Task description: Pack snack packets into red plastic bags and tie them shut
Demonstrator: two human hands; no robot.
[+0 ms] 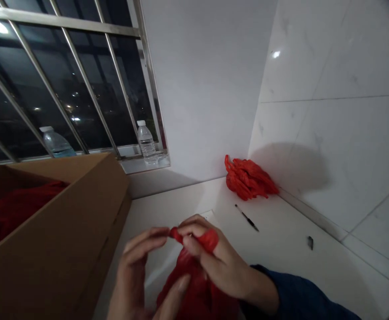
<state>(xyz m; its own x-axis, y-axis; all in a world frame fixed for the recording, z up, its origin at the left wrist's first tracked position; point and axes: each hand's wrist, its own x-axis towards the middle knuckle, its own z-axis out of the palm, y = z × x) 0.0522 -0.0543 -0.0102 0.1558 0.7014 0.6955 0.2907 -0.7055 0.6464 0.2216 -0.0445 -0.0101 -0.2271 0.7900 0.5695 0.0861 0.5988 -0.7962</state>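
Note:
A red plastic bag (194,284) hangs bunched at the bottom centre, its lower part cut off by the frame edge. My right hand (221,262) is closed on the bag's gathered top, pinching it between thumb and fingers, with a bit of red film poking out over the knuckles. To the left, my left hand (137,266) has its fingers stretched out and the thumb well apart. Its fingertips touch the small twisted red end that sticks out of the right hand's pinch. Both hands are slightly blurred.
A tall cardboard box (90,213) with red material (21,204) inside stands at left. Crumpled red plastic bags (249,178) lie in the back corner of the white tabletop (281,235), near a black pen (246,218) and a small dark object (310,242). A water bottle (146,144) stands on the windowsill.

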